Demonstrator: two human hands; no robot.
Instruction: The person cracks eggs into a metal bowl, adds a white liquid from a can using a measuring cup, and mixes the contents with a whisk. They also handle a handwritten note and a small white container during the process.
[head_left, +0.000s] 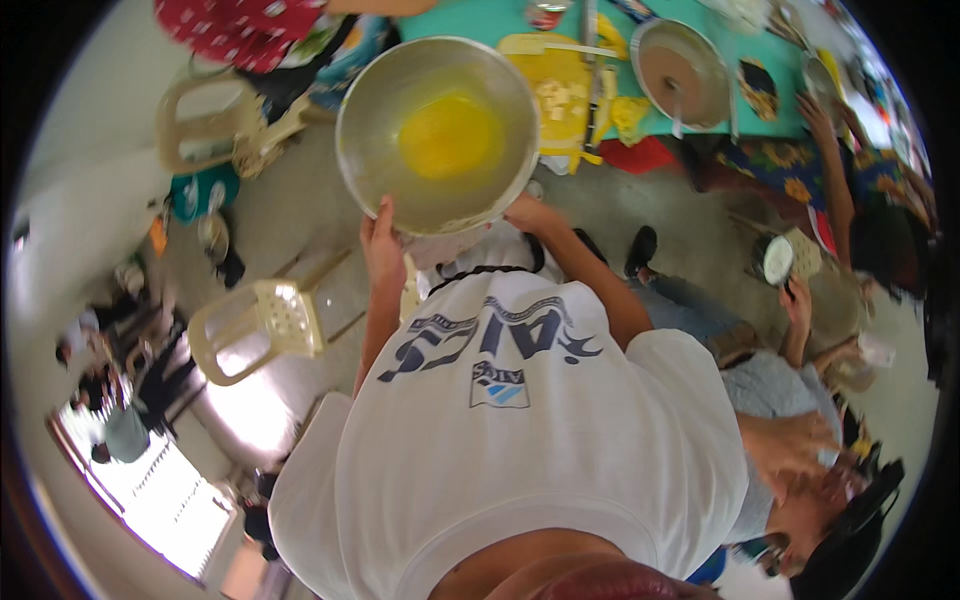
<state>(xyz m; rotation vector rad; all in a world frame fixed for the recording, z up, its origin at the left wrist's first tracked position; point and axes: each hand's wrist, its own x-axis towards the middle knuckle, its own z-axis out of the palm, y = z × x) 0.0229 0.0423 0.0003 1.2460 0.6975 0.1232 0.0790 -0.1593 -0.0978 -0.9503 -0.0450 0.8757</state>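
Note:
Both my hands hold a large metal mixing bowl (371, 112) in front of my chest, just off the near edge of the table. Yellow liquid, which looks like beaten egg or melted fat, lies in its bottom. My left hand (381, 240) grips the rim at the lower left, the thumb up over the edge. My right hand (525, 214) supports the bowl at the lower right, its fingers partly hidden beneath it. Right of the bowl, pale cubes (559, 97) lie on a yellow sheet (517, 60) with a long knife (594, 101) beside them.
The green-topped table (465, 19) bears a bowl of brown mixture (724, 90) with a utensil in it. Plastic chairs (289, 319) stand at the left. A person in grey (780, 390) is close on the right, a small pan (778, 260) in one hand. Others are at the table's right end.

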